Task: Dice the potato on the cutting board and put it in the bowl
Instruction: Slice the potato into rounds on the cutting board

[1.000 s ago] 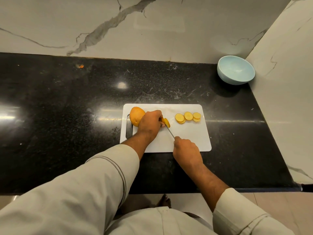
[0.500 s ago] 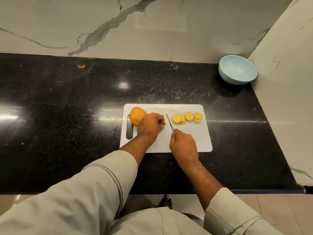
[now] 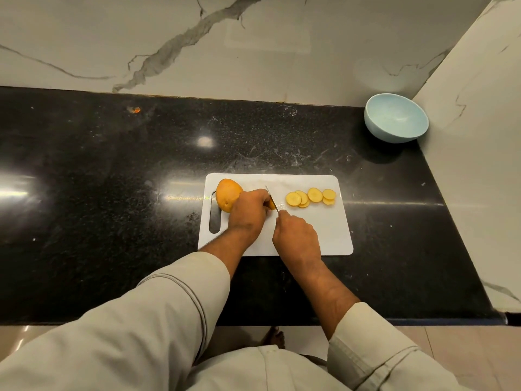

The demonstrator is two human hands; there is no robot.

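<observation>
Left hand (image 3: 248, 213) clamps down over the cut end of the potato (image 3: 227, 198), fingers curled round it, with the uncut bulk poking out toward nine o'clock on the cutting board (image 3: 335, 235). Right hand (image 3: 296, 238) is wrapped round the handle of the knife (image 3: 271, 199), the blade standing right against the left knuckles, at the potato's cut face. To do this slice well, I'd say keep those fingertips tucked back and let the knuckles guide the blade straight down, matching the thickness of the rounds. The slices (image 3: 310, 197) lie overlapped at three o'clock of the blade, near but apart from it. They look like rounds, not dice, so cross-cuts remain. The bowl (image 3: 396, 118) waits well apart at one o'clock in the counter's corner, holding nothing that shows.
</observation>
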